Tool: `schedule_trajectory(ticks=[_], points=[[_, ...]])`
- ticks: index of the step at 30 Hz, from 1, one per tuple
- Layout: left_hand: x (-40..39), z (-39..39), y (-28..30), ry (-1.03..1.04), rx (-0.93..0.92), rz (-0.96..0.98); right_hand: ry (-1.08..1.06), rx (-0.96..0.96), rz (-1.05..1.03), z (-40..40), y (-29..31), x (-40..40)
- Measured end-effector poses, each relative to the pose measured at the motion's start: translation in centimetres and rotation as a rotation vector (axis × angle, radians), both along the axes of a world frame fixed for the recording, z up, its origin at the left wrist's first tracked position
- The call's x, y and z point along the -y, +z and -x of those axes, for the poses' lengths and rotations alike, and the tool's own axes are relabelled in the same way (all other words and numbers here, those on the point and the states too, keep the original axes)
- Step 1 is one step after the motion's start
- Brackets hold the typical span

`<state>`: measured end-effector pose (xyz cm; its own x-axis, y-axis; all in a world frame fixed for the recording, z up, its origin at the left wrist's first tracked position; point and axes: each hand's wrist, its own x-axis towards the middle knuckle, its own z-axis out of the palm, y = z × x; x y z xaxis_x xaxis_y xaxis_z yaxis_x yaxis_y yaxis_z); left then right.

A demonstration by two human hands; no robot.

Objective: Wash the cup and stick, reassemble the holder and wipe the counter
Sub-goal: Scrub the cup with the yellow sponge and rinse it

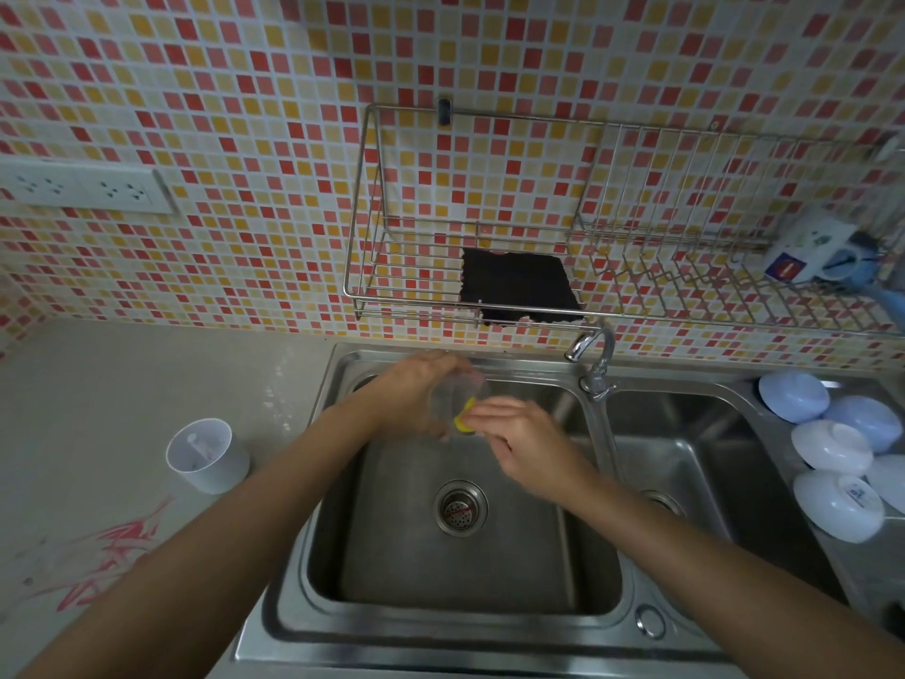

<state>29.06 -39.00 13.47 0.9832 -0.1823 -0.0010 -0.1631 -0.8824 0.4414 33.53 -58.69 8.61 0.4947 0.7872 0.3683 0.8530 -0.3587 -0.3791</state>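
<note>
Clear cup point(453, 401) is over the left sink basin point(460, 570), up near the back rim, tilted with its mouth toward the right hand. Left hand point(411, 384) grips it — fingers wrapped round the body. Right hand point(524, 436) pinches a yellow sponge point(463, 420) at the cup's mouth, fingers curled on it (heavy motion blur there, so exact contact is hard to read). Drain strainer point(460, 507) sits below the hands, mid-basin. Faucet point(595, 357) stands at the divider between the two basins, spout turned left. White holder point(208, 455) stands upright on the counter point(122, 384) left of the sink, well apart from the hands; a white post shows inside it. Red marks point(117, 546) on the counter, nearer the camera than the holder. White bowls point(832, 448) lie upturned to the right of the sink. Wire rack point(489, 267) is on the tiled wall — dark cloth point(516, 286) on it.
</note>
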Motion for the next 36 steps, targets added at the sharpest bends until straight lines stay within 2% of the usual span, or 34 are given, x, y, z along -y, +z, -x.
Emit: schedule_trajectory(ticks=[2, 4, 5, 7, 10, 11, 12, 14, 15, 18, 19, 20, 24, 29, 34, 36], points=[[0.0, 0.0, -0.3, -0.022, -0.029, -0.004, -0.121, -0.444, -0.146, 1.7, 0.4, -0.4], [-0.2, 0.1, -0.6, -0.025, -0.064, 0.012, -0.18, -0.619, -0.179, 2.0, 0.1, -0.1], [-0.3, 0.1, -0.8, -0.023, -0.074, 0.014, -0.174, -0.636, -0.171, 1.8, 0.2, 0.1], [-0.3, -0.1, -0.9, -0.018, -0.09, 0.004, -0.083, -0.5, -0.1, 1.1, 0.5, 0.6], [0.0, -0.4, -0.8, -0.021, -0.111, -0.003, 0.112, 0.101, 0.157, -1.6, 0.4, 1.2], [0.1, -0.5, -0.7, -0.02, -0.11, 0.007, 0.125, 0.247, 0.213, -2.4, 0.6, 1.2], [0.1, -0.6, -0.5, -0.016, -0.112, 0.015, 0.115, 0.31, 0.252, -2.8, 0.8, 1.2], [0.0, -0.9, -0.2, -0.022, -0.109, 0.009, 0.083, 0.307, 0.252, -2.5, 1.0, 0.9], [0.0, -0.9, 0.0, -0.028, -0.115, 0.0, 0.079, 0.241, 0.217, -1.9, 0.9, 0.7], [-0.1, -0.8, -0.3, -0.054, -0.132, -0.021, 0.056, -0.124, 0.092, -0.1, 0.6, 0.0], [-0.1, -0.7, -0.5, -0.062, -0.123, -0.032, 0.056, -0.179, 0.085, 0.0, 0.5, 0.0], [0.0, -0.6, -0.6, -0.069, -0.108, -0.044, 0.068, -0.149, 0.103, -0.1, 0.4, 0.0], [0.0, -0.8, -0.6, -0.082, -0.067, 0.004, 0.048, 0.281, 0.235, -0.7, -0.1, 0.4], [-0.6, -0.9, -1.3, -0.066, -0.097, 0.042, 0.077, 0.235, 0.179, 0.1, -0.2, 0.9], [-0.8, -0.7, -2.1, -0.017, -0.016, 0.087, 0.055, 0.429, 0.1, -0.5, -0.4, 0.5], [-0.7, -0.3, -2.4, 0.046, -0.009, 0.124, 0.024, 0.451, 0.058, -0.1, -0.2, -0.1]])
